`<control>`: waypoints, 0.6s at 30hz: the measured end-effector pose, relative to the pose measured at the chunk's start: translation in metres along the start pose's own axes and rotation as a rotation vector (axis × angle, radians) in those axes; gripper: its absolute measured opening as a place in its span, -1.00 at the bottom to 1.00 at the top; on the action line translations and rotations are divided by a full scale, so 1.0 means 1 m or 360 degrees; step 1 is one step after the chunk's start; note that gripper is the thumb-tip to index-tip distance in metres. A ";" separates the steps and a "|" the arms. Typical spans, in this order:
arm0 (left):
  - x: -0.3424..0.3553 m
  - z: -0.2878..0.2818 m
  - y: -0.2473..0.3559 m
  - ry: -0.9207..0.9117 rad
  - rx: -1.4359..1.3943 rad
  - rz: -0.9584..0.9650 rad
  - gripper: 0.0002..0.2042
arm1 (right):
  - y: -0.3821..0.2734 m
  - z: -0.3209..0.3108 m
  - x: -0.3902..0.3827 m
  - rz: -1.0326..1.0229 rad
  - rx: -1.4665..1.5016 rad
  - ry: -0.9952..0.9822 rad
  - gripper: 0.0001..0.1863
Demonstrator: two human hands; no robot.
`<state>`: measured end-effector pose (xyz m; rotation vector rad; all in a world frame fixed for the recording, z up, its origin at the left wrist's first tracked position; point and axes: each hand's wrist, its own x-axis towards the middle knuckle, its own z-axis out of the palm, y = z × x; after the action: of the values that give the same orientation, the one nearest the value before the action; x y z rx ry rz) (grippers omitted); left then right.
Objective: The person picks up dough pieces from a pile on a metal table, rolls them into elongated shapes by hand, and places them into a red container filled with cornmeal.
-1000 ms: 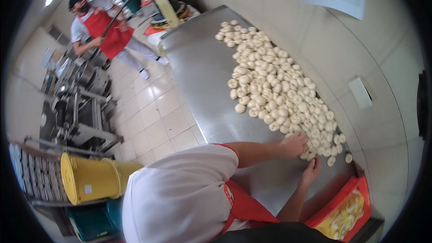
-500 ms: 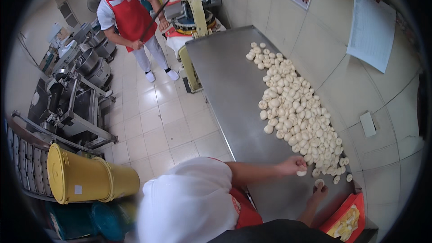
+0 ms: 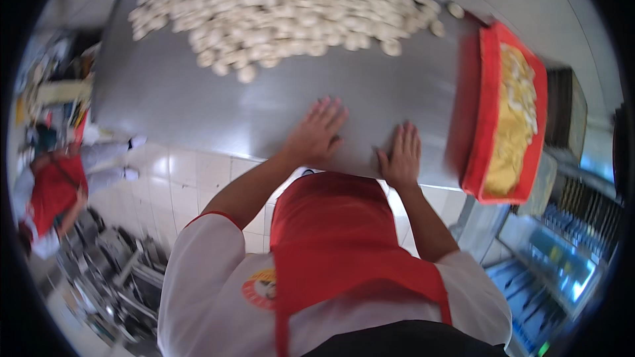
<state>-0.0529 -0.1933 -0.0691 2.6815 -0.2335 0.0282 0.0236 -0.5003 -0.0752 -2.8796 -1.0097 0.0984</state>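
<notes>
Both my hands rest palm-down on the steel table (image 3: 152, 86) with fingers apart and no item visible in them: my left hand (image 3: 319, 129) near the middle, my right hand (image 3: 401, 152) farther right, by the near edge. Beyond them, many small pale dough rounds (image 3: 284, 20) are heaped along the back, slightly blurred. A red plastic tub (image 3: 484, 119), nearest my right hand, sits at the table's right end with crumbly yellow stuff (image 3: 503, 165) and white pieces inside.
A co-worker in a red apron (image 3: 53, 192) stands beyond the table's left end. Metal machinery (image 3: 132, 271) is at the lower left. Dark stacked trays (image 3: 562, 112) are behind the tub; a glass-fronted appliance (image 3: 555, 258) is at the lower right. A tiled floor (image 3: 172, 185) lies below the table edge.
The view has swung round to face the table squarely. My hands have left the edge of the pile, where they held dough rounds, and now lie spread on bare steel.
</notes>
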 end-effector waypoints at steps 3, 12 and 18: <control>0.100 0.006 -0.005 0.0094 0.0207 0.0008 -0.17 | 0.038 -0.010 0.090 0.0072 0.0034 0.0090 0.07; 0.159 0.022 0.007 0.0359 0.0375 -0.0078 -0.11 | 0.070 -0.003 0.184 0.0403 -0.0204 0.0202 0.06; -0.036 -0.006 0.073 -0.0271 0.0077 -0.0177 0.08 | 0.003 -0.019 -0.011 0.0138 0.0230 0.0118 -0.16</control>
<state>-0.1001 -0.2493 -0.0341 2.7423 -0.1375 -0.2320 0.0182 -0.5103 -0.0567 -2.7732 -0.8289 0.0665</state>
